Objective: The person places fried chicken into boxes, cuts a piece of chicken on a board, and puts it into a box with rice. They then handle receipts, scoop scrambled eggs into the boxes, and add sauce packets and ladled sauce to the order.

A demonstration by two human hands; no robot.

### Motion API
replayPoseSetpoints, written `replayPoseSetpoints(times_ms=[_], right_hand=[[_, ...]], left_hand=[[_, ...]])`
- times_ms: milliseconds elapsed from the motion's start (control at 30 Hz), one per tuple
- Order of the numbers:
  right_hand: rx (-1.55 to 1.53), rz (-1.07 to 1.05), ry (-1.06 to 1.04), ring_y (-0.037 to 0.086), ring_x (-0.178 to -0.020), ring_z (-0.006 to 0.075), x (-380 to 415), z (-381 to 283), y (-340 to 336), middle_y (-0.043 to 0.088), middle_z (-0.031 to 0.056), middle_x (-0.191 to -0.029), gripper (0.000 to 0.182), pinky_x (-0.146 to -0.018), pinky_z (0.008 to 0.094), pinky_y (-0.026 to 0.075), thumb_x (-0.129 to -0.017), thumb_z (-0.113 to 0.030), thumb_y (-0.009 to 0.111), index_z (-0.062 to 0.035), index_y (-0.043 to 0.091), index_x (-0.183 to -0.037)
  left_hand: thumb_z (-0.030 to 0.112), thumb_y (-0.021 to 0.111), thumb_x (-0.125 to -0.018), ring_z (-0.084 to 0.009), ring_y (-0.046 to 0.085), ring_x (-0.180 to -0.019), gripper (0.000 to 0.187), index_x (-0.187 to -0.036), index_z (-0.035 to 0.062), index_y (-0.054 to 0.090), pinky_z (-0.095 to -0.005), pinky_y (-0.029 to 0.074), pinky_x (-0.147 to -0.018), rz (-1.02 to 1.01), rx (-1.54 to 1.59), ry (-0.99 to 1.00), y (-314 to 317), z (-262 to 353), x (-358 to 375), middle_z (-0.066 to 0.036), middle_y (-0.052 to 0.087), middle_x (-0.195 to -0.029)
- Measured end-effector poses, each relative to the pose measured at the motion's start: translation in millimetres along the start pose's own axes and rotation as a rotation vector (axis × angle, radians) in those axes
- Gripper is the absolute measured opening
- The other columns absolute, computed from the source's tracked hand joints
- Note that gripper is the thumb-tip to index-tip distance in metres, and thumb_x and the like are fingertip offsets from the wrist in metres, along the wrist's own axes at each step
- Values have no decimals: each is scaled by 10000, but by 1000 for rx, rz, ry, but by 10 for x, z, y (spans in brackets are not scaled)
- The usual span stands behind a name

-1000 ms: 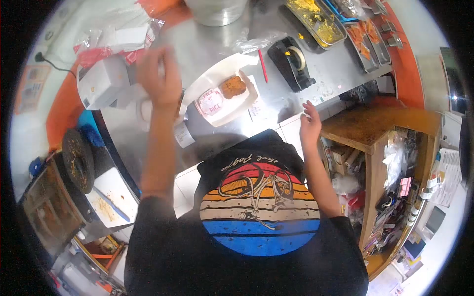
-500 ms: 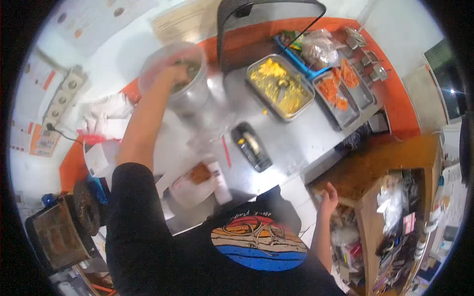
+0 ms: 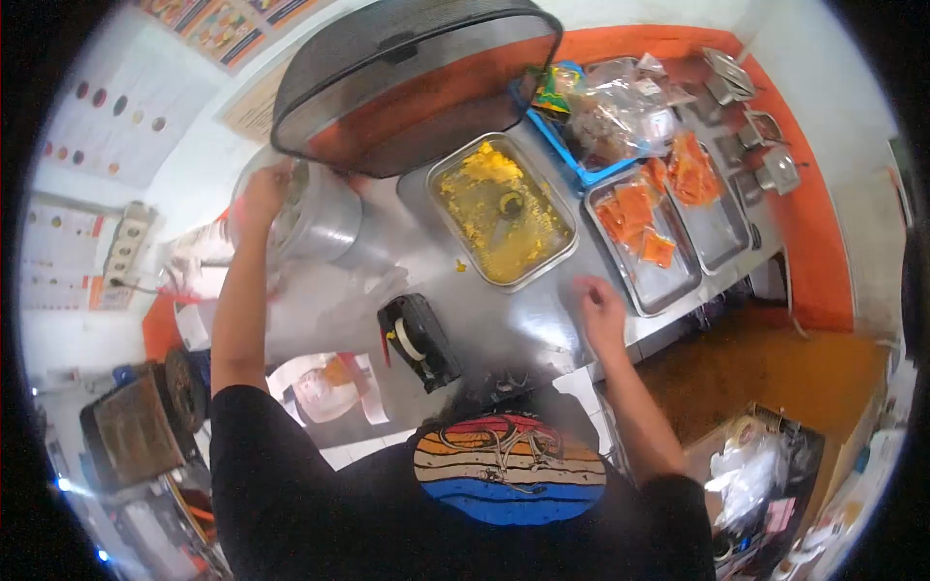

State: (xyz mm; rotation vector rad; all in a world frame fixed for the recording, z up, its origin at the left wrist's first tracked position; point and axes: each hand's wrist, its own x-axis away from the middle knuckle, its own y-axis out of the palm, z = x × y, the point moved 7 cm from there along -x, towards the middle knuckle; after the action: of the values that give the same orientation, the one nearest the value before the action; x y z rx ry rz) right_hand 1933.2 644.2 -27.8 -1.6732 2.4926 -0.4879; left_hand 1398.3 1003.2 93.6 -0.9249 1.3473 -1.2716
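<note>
Head view, and the left hand (image 3: 264, 197) is up at the mouth of the pale bucket (image 3: 332, 228), its fingers at the opening. Whether they grip anything there, I can't tell; the fingertips are blurred against the bucket's interior.

Over to the right hand (image 3: 603, 312), hovering above the near side of the tabletop (image 3: 407, 276), its fingers loosely bent and open, with nothing visible in them. Just beyond those fingers, to the left, lies the metal tray (image 3: 573, 235) of crumbly yellow food, and beyond and to the right comes the orange-filled tray (image 3: 660, 289), with a second tray (image 3: 723, 237) alongside, also carrying orange pieces. Farther out from the right fingers sits the blue basket (image 3: 573, 157), loaded with plastic bags.

Back across to the left of the right fingers: the black tape dispenser (image 3: 438, 353), the red pen (image 3: 385, 341) right beside it. Farther left, nearer the body than the left fingers, there's the open paper box (image 3: 372, 389), a round wrapped packet (image 3: 323, 384) and a brown food piece (image 3: 342, 369) inside. And right of the left fingers, beyond the yellow food, rises the dark-framed mesh cover (image 3: 417, 102), tilted up by the wall.
</note>
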Motion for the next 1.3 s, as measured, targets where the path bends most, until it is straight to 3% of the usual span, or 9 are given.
replayPoseSetpoints(times_ms=[167,300,533,600,667,833,1033,1167,1300], right_hand=[[451,-87,-254,667,-785,396,-876,-200,1114,692,228,-862,285,-719,461,523,-881,-277,644,-6,729,-898],[892,-27,-28,693,-814,398,-1218,73,1612,713,207,-888,522,-736,497,538,-848,-570,615,-70,761,-880],[689,117,-13,691,-821,406,-1471,373,1565,710,221,-875,404,-720,480,530,-828,-430,680,-32,742,-857],[575,112,-99,685,-780,395,-1407,210,1518,705,211,-839,364,-695,470,522,-837,-372,672,-20,720,-918],[491,130,-197,678,-758,392,-1499,292,1290,699,209,-823,339,-693,463,517,-861,-342,660,-15,702,-938],[424,160,-198,657,-827,418,-1488,-42,742,683,229,-848,210,-744,459,504,-926,-189,585,10,652,-927],[575,130,-379,603,-905,446,-1901,53,784,633,258,-944,151,-781,505,476,-870,-114,599,15,613,-946],[625,121,-465,586,-949,438,-2129,227,978,615,272,-987,169,-806,509,469,-829,-82,611,14,611,-967],[623,191,-522,589,-863,450,-2086,197,1128,619,253,-879,149,-790,537,454,-853,-122,614,13,626,-912]], left_hand=[[154,670,-917,-147,662,-849,152,-983,18,689,-284,508,-787,387,552,-149,-774,60,808,-72,715,-908],[112,657,-913,-118,596,-866,170,-1056,46,593,-275,514,-726,536,1018,-397,-1248,290,2045,-31,609,-962],[-15,589,-911,-102,537,-826,101,-971,66,579,-249,438,-730,563,1368,-799,-318,266,4327,-10,576,-937],[48,620,-911,-145,571,-926,187,-1094,32,587,-300,477,-801,458,1217,-988,134,194,4755,-55,609,-1044],[75,650,-879,-187,588,-955,285,-1150,9,589,-337,486,-847,407,418,-1078,291,175,4983,-100,627,-1104],[32,613,-871,-193,582,-815,224,-1094,18,638,-312,465,-773,566,442,-544,-402,1436,3889,-90,626,-929],[6,624,-822,-282,593,-752,207,-1028,16,635,-361,486,-700,150,809,7,-16,2797,2716,-142,610,-873],[170,603,-896,-383,665,-877,546,-1373,-28,425,-457,538,-764,-58,760,-92,803,3439,2131,-220,669,-1038],[172,572,-907,-457,659,-858,706,-1445,-120,219,-512,538,-763,-348,650,-376,1452,3543,1842,-300,664,-969]])
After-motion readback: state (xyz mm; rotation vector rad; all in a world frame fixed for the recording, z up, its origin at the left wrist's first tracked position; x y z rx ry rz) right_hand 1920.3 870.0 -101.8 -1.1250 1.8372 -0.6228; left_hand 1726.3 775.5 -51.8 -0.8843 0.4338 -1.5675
